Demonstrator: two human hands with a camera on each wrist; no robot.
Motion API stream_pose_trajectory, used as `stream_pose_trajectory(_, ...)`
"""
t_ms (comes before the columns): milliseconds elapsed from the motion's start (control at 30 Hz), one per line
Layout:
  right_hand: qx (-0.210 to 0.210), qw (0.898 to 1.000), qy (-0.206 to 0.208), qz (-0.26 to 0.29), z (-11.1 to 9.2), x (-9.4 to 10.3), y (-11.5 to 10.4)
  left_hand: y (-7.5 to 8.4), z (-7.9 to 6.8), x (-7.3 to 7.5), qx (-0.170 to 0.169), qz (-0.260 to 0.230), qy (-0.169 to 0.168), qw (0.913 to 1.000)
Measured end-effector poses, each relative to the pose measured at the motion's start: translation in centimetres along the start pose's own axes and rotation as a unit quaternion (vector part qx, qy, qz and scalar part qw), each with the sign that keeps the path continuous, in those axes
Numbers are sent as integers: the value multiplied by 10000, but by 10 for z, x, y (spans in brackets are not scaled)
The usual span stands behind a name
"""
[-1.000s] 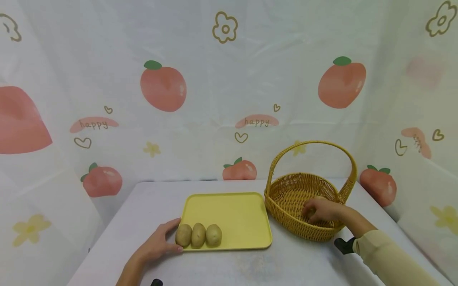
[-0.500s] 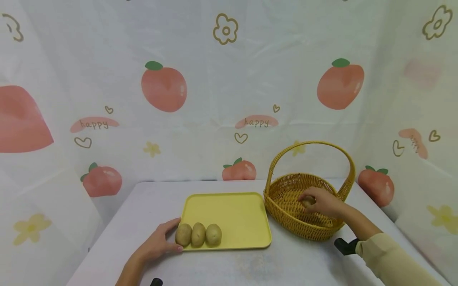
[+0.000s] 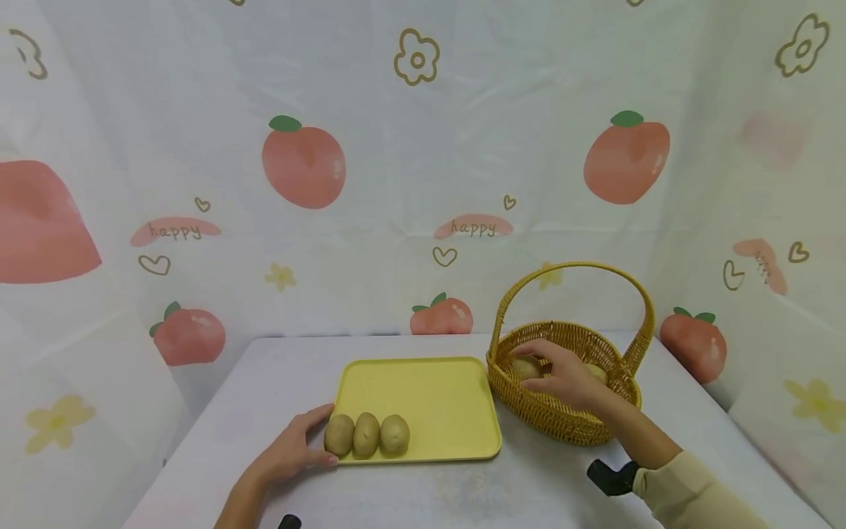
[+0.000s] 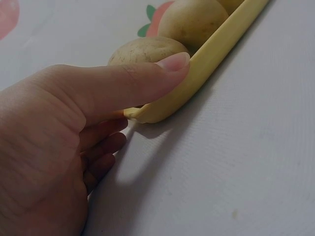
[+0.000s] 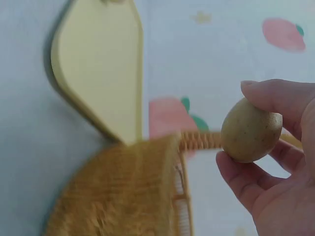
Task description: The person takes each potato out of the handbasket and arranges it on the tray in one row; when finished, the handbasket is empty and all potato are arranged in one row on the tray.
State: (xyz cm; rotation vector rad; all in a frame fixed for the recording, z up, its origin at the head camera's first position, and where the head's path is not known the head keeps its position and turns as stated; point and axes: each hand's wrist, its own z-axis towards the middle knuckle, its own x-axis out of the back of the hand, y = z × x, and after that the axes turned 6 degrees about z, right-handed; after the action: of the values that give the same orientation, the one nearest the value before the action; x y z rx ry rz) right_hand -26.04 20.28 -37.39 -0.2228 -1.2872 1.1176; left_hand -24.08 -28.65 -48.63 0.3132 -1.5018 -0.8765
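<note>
Lying just left of basket (image 3: pixel 542 419): yellow tray (image 3: pixel 456 411), right half bare. Potato (image 5: pixel 251 132): pinched in right hand (image 3: pixel 567 378), above basket's left side, near arched handle (image 3: pixel 571 264). Left hand (image 3: pixel 289 450): gripping tray's near-left corner beside three potatoes (image 3: pixel 366 435).

Soft, even, slightly cool light fills the head view, leaving the cloth (image 3: pixel 370 279) a pale grey-white and the table (image 3: pixel 370 499) a dull white. A faint, soft-edged shadow lies below the right sleeve (image 3: pixel 697 492). The wide lens stretches the prints (image 3: pixel 40 220) toward the side edges, and a pink patch (image 3: pixel 773 139) at upper right is blurred. The left wrist view is dimmer, with soft shadows falling on the table beside the left hand (image 4: pixel 54 132) and the tray (image 4: pixel 206 64). In the right wrist view, the potato (image 5: pixel 251 130) and right hand (image 5: pixel 295 191) are fairly crisp, while the basket (image 5: pixel 118 191) is smeared and the cloth looks hazy.
</note>
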Motion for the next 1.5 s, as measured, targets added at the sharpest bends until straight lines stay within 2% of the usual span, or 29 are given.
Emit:
stream_pose_trajectory(300, 335, 9984, -181, 421, 8, -36, -9, -1, 2, -2, 55, -12, -71, 10000)
stream_pose_trajectory(467, 196, 9963, -282, 783, 11, -57, -11, 0, 1, -1, 17, -14, -45, 10000)
stream_pose_trajectory(733, 107, 9942, -618, 875, 17, -94, -10, 2, 0, 0, 73, 24, -14, 10000)
stream_pose_trajectory(1100, 368, 9942, -912, 426, 26, -142, -4, 3, 0, -1, 165, 48, 26, 9998)
stream_pose_trajectory(1333, 495, 9916, -1190, 128, 30, -166, -10, 1, 1, -1, -15, 48, 30, 10000)
stream_pose_trajectory(1500, 576, 9901, -1274, -144, 32, -175, -17, 0, 1, -1, -143, 32, 4, 9999)
